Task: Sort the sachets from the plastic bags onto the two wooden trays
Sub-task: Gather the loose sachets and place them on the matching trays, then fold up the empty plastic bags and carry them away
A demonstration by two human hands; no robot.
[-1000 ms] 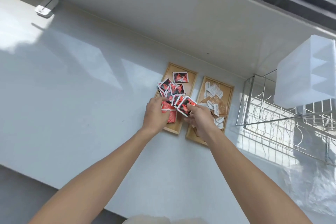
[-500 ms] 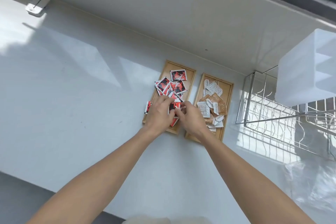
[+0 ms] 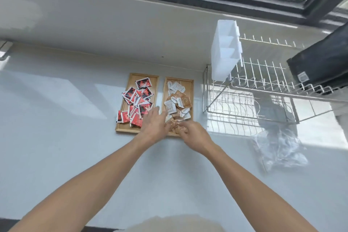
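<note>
Two wooden trays lie side by side on the white counter. The left tray (image 3: 154,79) holds several red-and-black sachets (image 3: 140,102). The right tray (image 3: 191,84) holds several brown and white sachets (image 3: 178,100). My left hand (image 3: 153,125) hovers over the near ends of both trays with its fingers spread and straight, reaching toward the brown sachets. My right hand (image 3: 194,134) sits at the near edge of the right tray, fingers curled onto brown sachets there; the exact grip is blurred.
A wire dish rack (image 3: 263,100) with a white plastic holder (image 3: 224,52) stands right of the trays. A dark cloth (image 3: 323,58) hangs over the rack's far right. Crumpled clear plastic bags (image 3: 278,149) lie on the counter (image 3: 56,118) below the rack. A window runs along the back.
Both hands have moved right, from the red sachets on the left tray to the brown sachets at the near end of the right tray. The camera tilted up.
</note>
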